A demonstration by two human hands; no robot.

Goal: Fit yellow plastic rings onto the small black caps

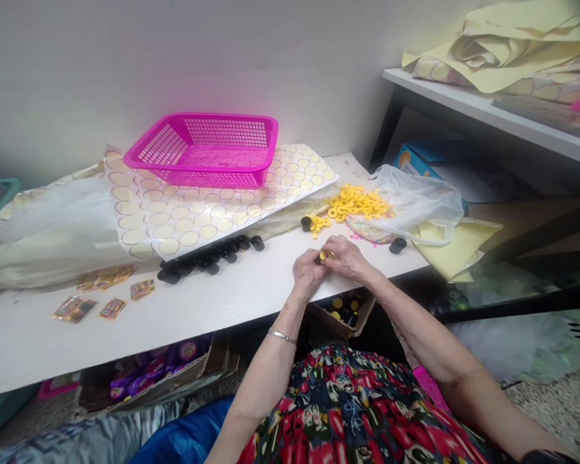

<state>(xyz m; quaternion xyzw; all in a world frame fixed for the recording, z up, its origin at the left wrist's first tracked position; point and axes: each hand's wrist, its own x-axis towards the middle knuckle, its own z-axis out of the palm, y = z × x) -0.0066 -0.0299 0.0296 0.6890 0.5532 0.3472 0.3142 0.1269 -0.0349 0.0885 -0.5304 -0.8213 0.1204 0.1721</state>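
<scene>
Both hands meet at the front edge of the white table (251,290). My left hand (310,269) is closed around a small black piece, mostly hidden by the fingers. My right hand (344,258) pinches a small yellow piece (324,255) against it. Just beyond the hands lie a black cap (306,223) and a pile of yellow plastic pieces (360,203). Another black cap (397,245) lies to the right, near small pink bits (367,240). Several black caps (212,256) form a cluster to the left of my hands.
A pink basket (198,177) rests on sticker sheets (207,216) at the back. Small printed cards (112,309) lie at the left. A clear plastic bag (425,196) is at the right, beneath a shelf (493,109). Boxes (345,325) with items stand below the table edge.
</scene>
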